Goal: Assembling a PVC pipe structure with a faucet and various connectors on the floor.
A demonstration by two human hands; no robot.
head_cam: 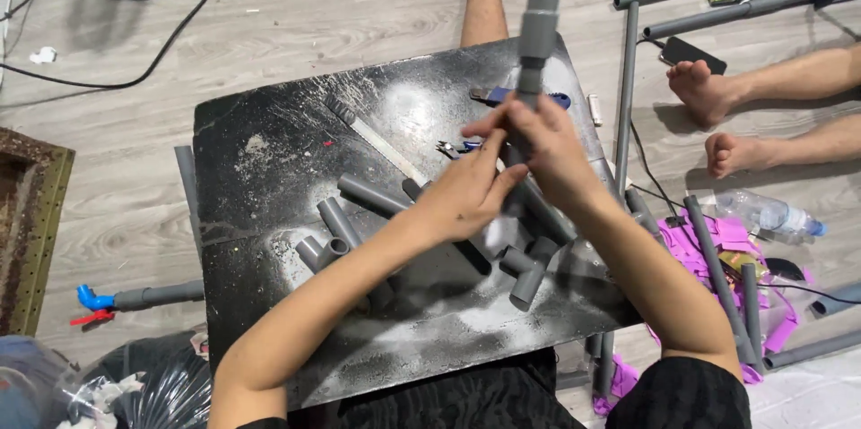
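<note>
Over the scuffed black metal worktable [269, 151], I hold a long grey plastic pipe with stepped couplings [538, 26], its axis running toward twelve o'clock. My right hand [552, 147] is clenched around its lower end; my left hand [466, 196] wraps just below, at seven o'clock. Short matte grey pipe offcuts [345, 218] lie at eight o'clock.
</note>
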